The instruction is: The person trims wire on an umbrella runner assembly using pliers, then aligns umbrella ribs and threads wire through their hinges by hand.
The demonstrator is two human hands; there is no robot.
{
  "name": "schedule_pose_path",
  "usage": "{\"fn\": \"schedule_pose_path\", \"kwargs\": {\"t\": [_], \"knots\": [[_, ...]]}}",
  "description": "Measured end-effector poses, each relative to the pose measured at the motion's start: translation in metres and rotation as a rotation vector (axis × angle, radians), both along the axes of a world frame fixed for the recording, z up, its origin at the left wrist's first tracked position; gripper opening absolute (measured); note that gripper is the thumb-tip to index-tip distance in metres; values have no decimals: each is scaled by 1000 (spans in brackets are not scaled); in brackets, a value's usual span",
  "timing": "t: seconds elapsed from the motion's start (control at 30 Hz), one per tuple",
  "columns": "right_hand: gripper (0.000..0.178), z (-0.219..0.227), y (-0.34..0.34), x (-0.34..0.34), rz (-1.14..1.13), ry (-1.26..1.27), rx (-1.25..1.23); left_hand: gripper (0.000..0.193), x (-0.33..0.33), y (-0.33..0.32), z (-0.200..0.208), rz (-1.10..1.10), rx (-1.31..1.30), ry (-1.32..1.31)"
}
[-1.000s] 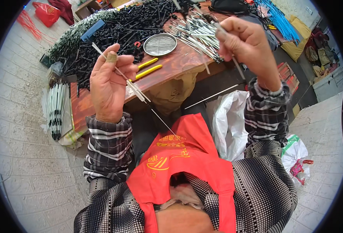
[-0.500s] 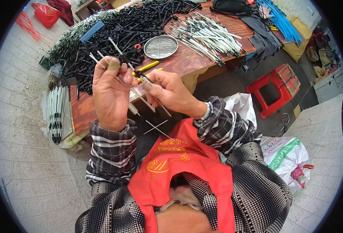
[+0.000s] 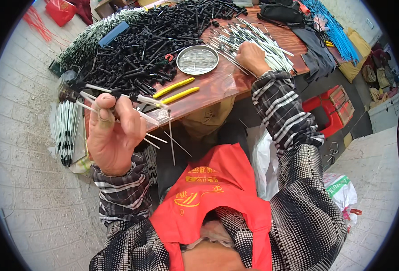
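Note:
Raised at the table's left front, my left hand (image 3: 113,140) is closed around several thin white rods (image 3: 149,118) with black joints. Their ends stick out on both sides of the fingers, and some hang toward my lap. My right hand (image 3: 252,58) reaches to the far right, onto the near left side of a loose pile of white rods with black ends (image 3: 271,41). Its fingers are curled down; whatever lies under them is hidden. Between the hands, a pair of pliers with yellow handles (image 3: 178,95) lies at the table's front edge, handles apart.
A round metal dish (image 3: 197,73) of thin wires stands mid-table. Behind it spreads a big heap of black parts (image 3: 141,49). Bundled white rods (image 3: 66,128) stand left of the reddish wooden table (image 3: 229,83). A red stool (image 3: 340,110) and a white bag (image 3: 263,169) are at right.
My right hand has left the rods beside my left hand and moved right and away to the white pile. My left hand has shifted slightly left and lower, still holding its rods.

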State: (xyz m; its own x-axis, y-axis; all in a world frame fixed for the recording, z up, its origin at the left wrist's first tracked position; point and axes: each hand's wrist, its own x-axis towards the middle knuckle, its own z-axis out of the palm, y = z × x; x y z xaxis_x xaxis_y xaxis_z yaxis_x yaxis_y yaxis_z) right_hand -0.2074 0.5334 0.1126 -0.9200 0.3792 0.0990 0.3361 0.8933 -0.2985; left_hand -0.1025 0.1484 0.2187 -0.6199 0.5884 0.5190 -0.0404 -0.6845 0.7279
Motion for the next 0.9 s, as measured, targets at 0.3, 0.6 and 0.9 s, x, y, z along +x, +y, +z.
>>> {"fn": "schedule_pose_path", "kwargs": {"t": [0.3, 0.6, 0.9], "knots": [[27, 11, 47, 2, 99, 304, -52, 31, 6, -6, 3, 79, -30, 53], [15, 56, 11, 74, 180, 740, -864, 23, 4, 9, -8, 194, -115, -172], [13, 54, -118, 150, 405, 947, -892, 18, -9, 57, -8, 359, -263, -288]]}}
